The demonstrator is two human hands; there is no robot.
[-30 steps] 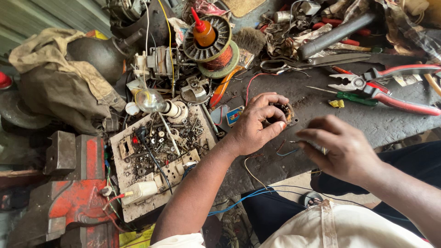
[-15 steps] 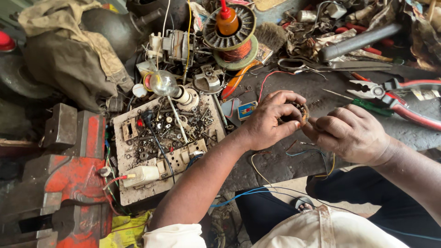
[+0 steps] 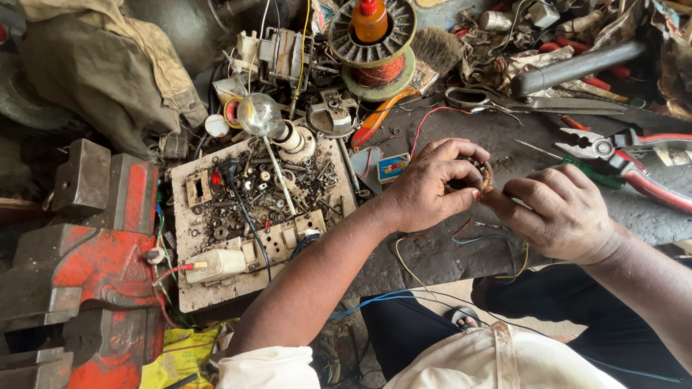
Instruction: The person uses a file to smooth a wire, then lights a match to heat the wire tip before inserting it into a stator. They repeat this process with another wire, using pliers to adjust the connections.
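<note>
Head view: both hands meet over the dark counter [image 3: 461, 259], working on a small ring-shaped coil [image 3: 481, 173]. The left hand [image 3: 429, 186] is clamped on the coil, thumb below and fingers curled over its top. The right hand [image 3: 559, 212] closes in from the right, its fingertips pinched at the coil's lower edge, apparently on a fine wire too thin to make out. So the coil sits between the two hands, lifted just above the counter, with loose coloured wires [image 3: 490, 241] trailing beneath it.

To the left lies a board [image 3: 252, 216] strewn with screws, a bulb [image 3: 261, 115] at its top edge. A red vise [image 3: 94, 266] stands further left, a copper spool [image 3: 375, 50] behind, and red-handled pliers [image 3: 627, 158] to the right.

Risks, as I judge them: a hard tug from the right hand could snap the thin wire, and a slackened left grip could drop the coil among the clutter, where the trailing wires might snag.

Against the earlier frames, the right hand, which sat apart and lower a second ago, has moved in to touch the coil; the left hand has kept its hold.
</note>
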